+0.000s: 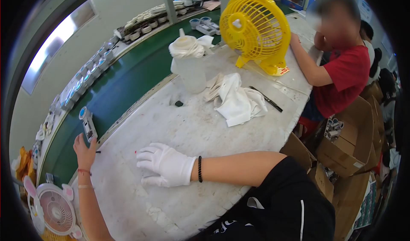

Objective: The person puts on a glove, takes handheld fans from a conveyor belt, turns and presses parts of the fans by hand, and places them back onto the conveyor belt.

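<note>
My left hand (85, 152) is bare and reaches over the edge of the green conveyor belt, its fingers apart. Just past its fingertips lies a white and grey handheld device (88, 125) with a round bluish end; whether the fingertips touch it I cannot tell. My right hand (167, 165), in a white glove, rests palm down on the white worktable (183, 128) with fingers stretched and nothing in them.
Further along the table are a white squeeze bottle (191, 72), white cloths (239, 100), black tweezers (267, 99) and a yellow fan (256, 32). Similar devices line the belt (115, 85). A person in red (348, 76) sits at right near cardboard boxes (346, 143). A pink-white fan (55, 209) stands lower left.
</note>
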{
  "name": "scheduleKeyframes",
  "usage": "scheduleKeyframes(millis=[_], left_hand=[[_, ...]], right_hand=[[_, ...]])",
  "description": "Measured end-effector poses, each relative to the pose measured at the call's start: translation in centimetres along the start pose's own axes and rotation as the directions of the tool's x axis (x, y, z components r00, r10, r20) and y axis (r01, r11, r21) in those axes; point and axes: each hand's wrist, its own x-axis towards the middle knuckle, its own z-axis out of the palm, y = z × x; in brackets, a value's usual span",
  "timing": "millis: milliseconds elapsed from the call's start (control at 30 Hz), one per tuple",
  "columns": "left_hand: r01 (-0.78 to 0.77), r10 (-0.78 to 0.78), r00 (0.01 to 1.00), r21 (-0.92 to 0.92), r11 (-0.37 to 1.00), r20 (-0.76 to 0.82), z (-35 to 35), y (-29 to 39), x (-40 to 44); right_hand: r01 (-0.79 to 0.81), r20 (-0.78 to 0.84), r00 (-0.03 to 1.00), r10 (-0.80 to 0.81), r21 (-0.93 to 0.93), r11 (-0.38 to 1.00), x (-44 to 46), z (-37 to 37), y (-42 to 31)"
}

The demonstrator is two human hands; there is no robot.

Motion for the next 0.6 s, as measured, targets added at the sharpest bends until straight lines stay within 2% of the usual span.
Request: scheduleKeyframes(millis=[67, 133, 200, 267, 300, 367, 400, 500, 533, 600], left_hand=[[-0.219, 0.222, 0.975, -0.125, 0.968, 0.004, -3.2, 0.8, -4.8], [-0.070, 0.133, 0.980, -0.369, 0.927, 0.147, -8.6, 6.2, -10.7], [-0.212, 0.307, 0.933, -0.402, 0.891, 0.189, -12.4, 9.0, -15.5], [-0.202, 0.335, 0.903, -0.422, 0.884, 0.271, -14.7, 10.7, -18.6], [-0.058, 0.226, 0.934, -0.508, 0.860, 0.275, -14.5, 10.0, -19.7], [0.212, 0.011, 0.948, -0.653, 0.727, 0.319, -13.0, 8.7, -21.8], [0.203, -0.084, 0.976, -0.689, 0.695, 0.203, -11.5, 8.5, -22.1], [0.156, -0.124, 0.987, -0.769, 0.619, 0.100, -11.3, 6.9, -22.6], [0.153, -0.141, 0.986, -0.789, 0.595, 0.085, -12.0, 7.2, -22.4], [0.239, -0.151, 0.971, -0.823, 0.516, 0.187, -12.1, 7.2, -22.9]], right_hand=[[-0.017, 0.007, 1.000, 0.017, 0.024, 1.000, -0.2, 0.2, 0.1], [-0.042, 0.017, 0.999, 0.041, 0.046, 0.998, -0.3, 0.5, 0.2], [-0.066, 0.051, 0.997, 0.063, 0.055, 0.996, -0.2, 0.3, 0.0], [-0.057, 0.101, 0.993, 0.053, 0.038, 0.998, 0.0, 0.1, 0.0], [-0.037, 0.134, 0.990, 0.034, 0.018, 0.999, 0.0, 0.0, 0.0], [0.017, 0.178, 0.984, -0.007, -0.057, 0.998, -0.2, 0.1, 0.0], [0.053, 0.188, 0.982, -0.031, -0.111, 0.992, -0.4, 0.2, -0.1], [0.091, 0.175, 0.983, -0.062, -0.166, 0.982, -0.4, 0.3, -0.1], [0.090, 0.173, 0.983, -0.061, -0.160, 0.983, -0.6, 0.4, -0.1], [0.066, 0.234, 0.972, -0.034, -0.133, 0.989, -0.4, -0.1, -0.3]])
